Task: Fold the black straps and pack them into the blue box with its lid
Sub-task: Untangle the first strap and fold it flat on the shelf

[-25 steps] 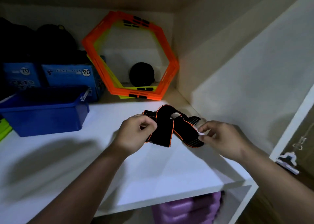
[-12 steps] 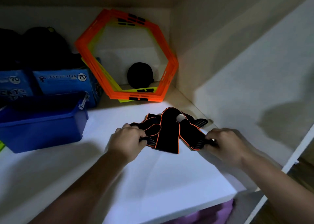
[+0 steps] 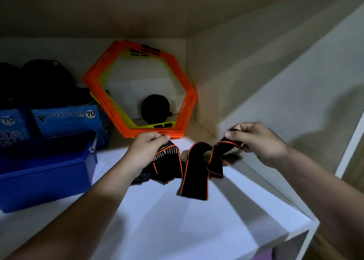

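Head view into a dim white cupboard. Both hands hold the black straps [image 3: 197, 171] up over the white shelf [image 3: 177, 230], right of centre. The straps are flat, soft fabric bands w/ thin orange edging & ribbed patches w/ pale stripes near the ends. The left hand [image 3: 146, 151] has its fingers curled, pinching one ribbed end. The right hand [image 3: 256, 141] pinches the other end btwn thumb & fingers. Btwn the hands the bands sag in loose loops; one long fold hangs lowest, close to the shelf.

The blue box [image 3: 45, 173] is smooth glossy plastic, rectangular, open-topped, on the shelf's left side, well apart from the straps. Its inside is too dark to see.

Behind it are blue printed cardboard cartons [image 3: 67, 119] marked "70", w/ black bags [image 3: 45, 80] on top. Orange & yellow hexagon rings [image 3: 189, 102], rigid plastic, lean on the back wall. A round black pouch [image 3: 155, 108] shows through them.
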`<move>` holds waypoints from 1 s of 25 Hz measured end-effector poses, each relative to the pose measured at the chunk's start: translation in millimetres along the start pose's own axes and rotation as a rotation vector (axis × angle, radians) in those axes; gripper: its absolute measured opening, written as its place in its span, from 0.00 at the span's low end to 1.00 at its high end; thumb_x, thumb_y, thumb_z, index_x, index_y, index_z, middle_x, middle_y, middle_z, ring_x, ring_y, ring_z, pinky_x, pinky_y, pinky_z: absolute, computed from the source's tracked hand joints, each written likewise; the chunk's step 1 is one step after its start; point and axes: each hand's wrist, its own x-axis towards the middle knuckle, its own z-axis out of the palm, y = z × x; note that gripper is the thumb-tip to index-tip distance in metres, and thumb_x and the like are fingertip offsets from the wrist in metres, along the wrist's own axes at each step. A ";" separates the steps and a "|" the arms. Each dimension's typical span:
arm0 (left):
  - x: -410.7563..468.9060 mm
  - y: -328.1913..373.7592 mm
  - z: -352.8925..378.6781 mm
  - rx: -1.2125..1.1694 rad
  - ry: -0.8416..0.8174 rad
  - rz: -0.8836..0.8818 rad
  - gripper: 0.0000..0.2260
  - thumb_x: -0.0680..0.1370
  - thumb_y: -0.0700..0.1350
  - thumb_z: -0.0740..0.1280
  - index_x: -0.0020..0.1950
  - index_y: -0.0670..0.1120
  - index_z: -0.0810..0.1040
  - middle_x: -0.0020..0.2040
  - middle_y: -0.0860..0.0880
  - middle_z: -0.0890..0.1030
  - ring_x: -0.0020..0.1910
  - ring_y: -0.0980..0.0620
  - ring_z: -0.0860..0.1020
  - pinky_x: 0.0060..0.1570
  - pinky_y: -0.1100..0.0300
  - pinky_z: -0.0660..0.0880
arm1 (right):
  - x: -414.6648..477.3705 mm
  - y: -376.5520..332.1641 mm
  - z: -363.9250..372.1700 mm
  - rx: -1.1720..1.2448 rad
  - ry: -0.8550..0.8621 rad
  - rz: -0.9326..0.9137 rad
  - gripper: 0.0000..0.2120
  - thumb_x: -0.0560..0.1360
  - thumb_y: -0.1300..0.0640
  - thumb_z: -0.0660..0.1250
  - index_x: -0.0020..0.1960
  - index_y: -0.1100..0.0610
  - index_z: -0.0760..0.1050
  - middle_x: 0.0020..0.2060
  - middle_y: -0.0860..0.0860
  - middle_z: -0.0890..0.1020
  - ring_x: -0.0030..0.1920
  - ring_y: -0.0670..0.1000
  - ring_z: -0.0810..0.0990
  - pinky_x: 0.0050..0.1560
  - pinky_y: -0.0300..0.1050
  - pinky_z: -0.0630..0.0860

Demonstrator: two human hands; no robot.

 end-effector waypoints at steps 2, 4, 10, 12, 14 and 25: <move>8.0 11.7 -1.9 -0.064 0.017 0.046 0.19 0.76 0.52 0.70 0.39 0.36 0.76 0.34 0.45 0.73 0.35 0.51 0.71 0.40 0.55 0.66 | 9.8 -8.7 -5.3 0.036 -0.019 0.015 0.09 0.71 0.56 0.76 0.36 0.56 0.77 0.27 0.49 0.79 0.26 0.45 0.74 0.28 0.39 0.63; 15.5 26.9 -3.5 -0.115 0.027 0.070 0.15 0.78 0.50 0.70 0.39 0.40 0.77 0.34 0.44 0.73 0.33 0.52 0.71 0.38 0.58 0.66 | 16.5 -18.6 -10.7 0.059 -0.054 0.003 0.09 0.65 0.54 0.78 0.38 0.55 0.79 0.31 0.49 0.80 0.31 0.46 0.74 0.32 0.41 0.60; 31.7 67.1 -9.7 -0.210 -0.148 0.066 0.10 0.74 0.45 0.74 0.54 0.44 0.80 0.48 0.45 0.82 0.48 0.50 0.79 0.49 0.55 0.72 | 20.0 -52.5 -24.0 -0.483 -0.090 -0.158 0.13 0.69 0.67 0.76 0.50 0.60 0.75 0.38 0.49 0.80 0.32 0.43 0.78 0.30 0.35 0.73; 33.3 77.4 -8.4 -0.149 -0.221 0.156 0.11 0.72 0.36 0.72 0.52 0.45 0.78 0.48 0.45 0.82 0.49 0.50 0.79 0.50 0.58 0.73 | 23.4 -58.1 -27.5 -0.840 -0.006 -0.290 0.15 0.66 0.56 0.75 0.51 0.53 0.77 0.48 0.49 0.79 0.44 0.48 0.81 0.45 0.46 0.79; 35.5 87.8 -3.2 -0.075 -0.204 0.226 0.13 0.69 0.35 0.71 0.50 0.47 0.78 0.46 0.47 0.81 0.46 0.52 0.79 0.48 0.61 0.72 | 23.3 -67.8 -29.6 -0.904 0.036 -0.367 0.15 0.63 0.47 0.69 0.49 0.48 0.79 0.47 0.44 0.80 0.46 0.47 0.81 0.49 0.51 0.81; 44.2 127.9 42.4 -0.201 -0.024 0.250 0.11 0.69 0.54 0.74 0.44 0.48 0.86 0.39 0.47 0.85 0.43 0.47 0.83 0.50 0.49 0.76 | 34.3 -114.1 3.6 -0.677 0.139 -0.555 0.06 0.71 0.59 0.74 0.45 0.50 0.85 0.33 0.45 0.86 0.27 0.42 0.82 0.34 0.35 0.77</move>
